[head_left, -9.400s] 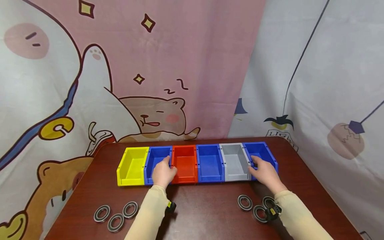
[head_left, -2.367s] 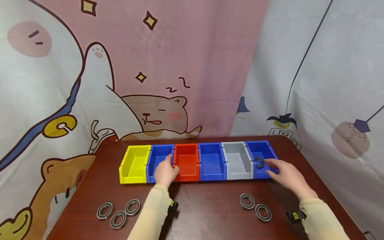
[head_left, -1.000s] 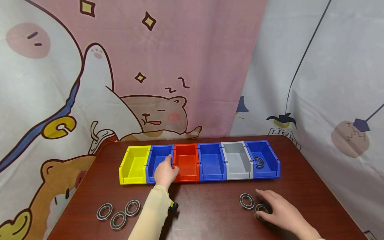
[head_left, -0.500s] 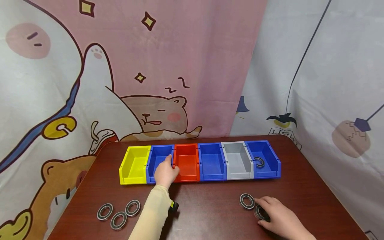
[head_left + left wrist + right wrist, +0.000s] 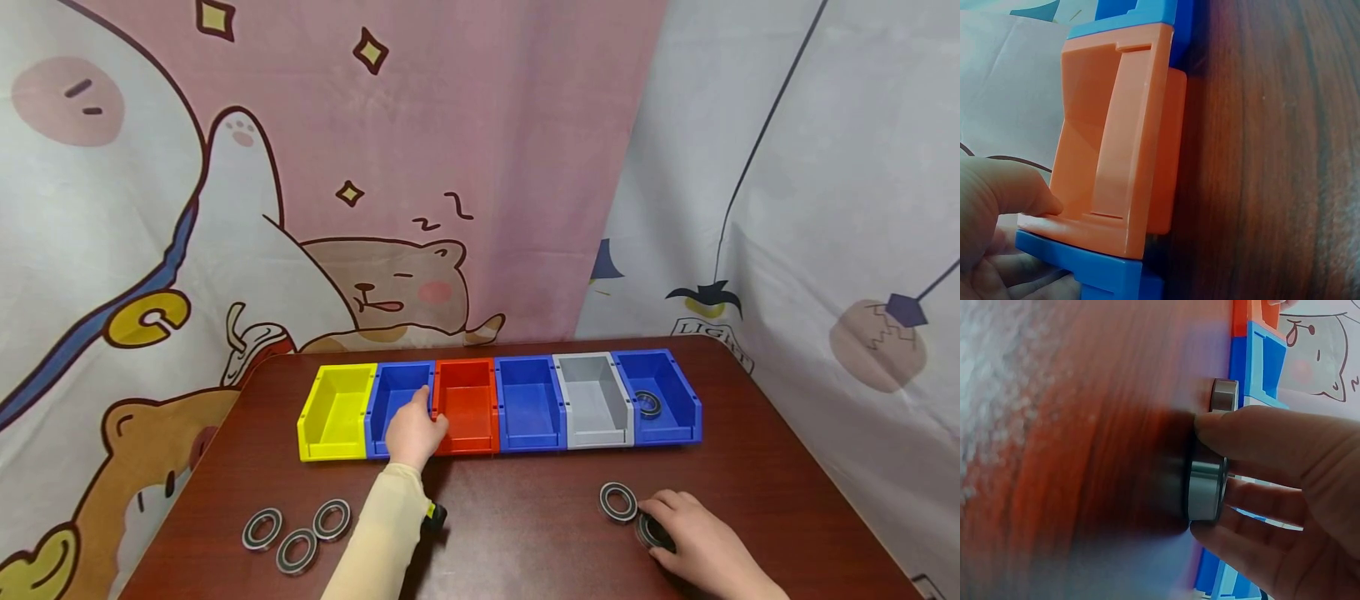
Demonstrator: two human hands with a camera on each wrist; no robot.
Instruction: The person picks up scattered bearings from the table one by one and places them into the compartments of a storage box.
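L hand (image 5: 413, 429) pinches blue bin (image 5: 396, 392) & red bin (image 5: 467, 404) where they meet (prob. for steadiness); R hand (image 5: 697, 537) grips ring (image 5: 1205, 490) edgewise, prob. bc it's flat on table (image 5: 510, 533).

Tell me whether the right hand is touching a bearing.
Touching: the right wrist view shows the right hand pinching a bearing between its fingers.

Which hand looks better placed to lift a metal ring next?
Probably the right hand: it pinches a ring, while the left hand grips the red bin, away from any ring.
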